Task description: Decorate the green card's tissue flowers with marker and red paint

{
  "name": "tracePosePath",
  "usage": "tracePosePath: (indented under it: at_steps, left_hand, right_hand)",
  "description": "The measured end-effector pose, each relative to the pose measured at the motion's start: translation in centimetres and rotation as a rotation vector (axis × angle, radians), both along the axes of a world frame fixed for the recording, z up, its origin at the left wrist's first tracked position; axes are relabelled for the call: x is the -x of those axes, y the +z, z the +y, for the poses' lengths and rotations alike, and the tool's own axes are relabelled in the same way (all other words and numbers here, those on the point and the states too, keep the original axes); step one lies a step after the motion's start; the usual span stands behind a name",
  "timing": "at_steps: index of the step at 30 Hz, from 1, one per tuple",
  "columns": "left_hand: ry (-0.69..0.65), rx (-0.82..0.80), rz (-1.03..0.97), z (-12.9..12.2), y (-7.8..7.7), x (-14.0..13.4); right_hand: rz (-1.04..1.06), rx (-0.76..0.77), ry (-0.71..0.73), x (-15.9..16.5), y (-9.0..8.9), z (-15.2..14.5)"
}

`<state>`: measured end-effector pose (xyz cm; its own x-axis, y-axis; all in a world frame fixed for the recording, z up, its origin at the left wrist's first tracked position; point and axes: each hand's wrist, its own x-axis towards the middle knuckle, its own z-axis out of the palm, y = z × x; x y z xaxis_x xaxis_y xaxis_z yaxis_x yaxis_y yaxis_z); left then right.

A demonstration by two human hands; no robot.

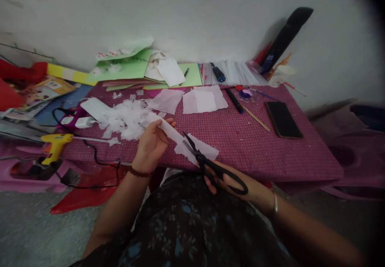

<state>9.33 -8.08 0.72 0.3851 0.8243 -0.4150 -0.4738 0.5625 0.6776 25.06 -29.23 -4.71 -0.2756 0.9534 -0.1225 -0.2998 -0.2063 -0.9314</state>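
My left hand [154, 142] grips a strip of thin white paper [171, 131] between thumb and fingers, its free end reaching right toward the blades. In my right hand [215, 181] are black-handled scissors [197, 153], the blades slightly apart at the strip's right end. Beneath the scissors a torn-edged white sheet [207, 148] lies near the table's front edge. A heap of small white paper pieces [126, 118] is just left of my left hand. Two more thin sheets, one on the left [167, 100] and a larger one [205, 100], lie behind my hands.
A yellow glue gun [56, 144] with a trailing cord sits at the table's left edge. A phone [283, 119], a black marker [235, 101] and a wooden stick [255, 118] lie on the right. Green papers [126, 68] and a blue-black cutter [217, 73] are along the wall.
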Motion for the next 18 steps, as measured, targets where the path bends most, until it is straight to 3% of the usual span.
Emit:
tracePosePath:
  at_steps: [10, 18]
  left_hand:
    - [-0.274, -0.212, -0.074, -0.6, -0.3, 1.1]
    - [-0.537, -0.437, 0.192, -0.5, -0.4, 1.6]
  right_hand:
    - [0.047, -0.028, -0.056, 0.3, 1.3, -0.2]
    - [0.015, -0.005, -0.073, 0.1, 1.4, -0.7]
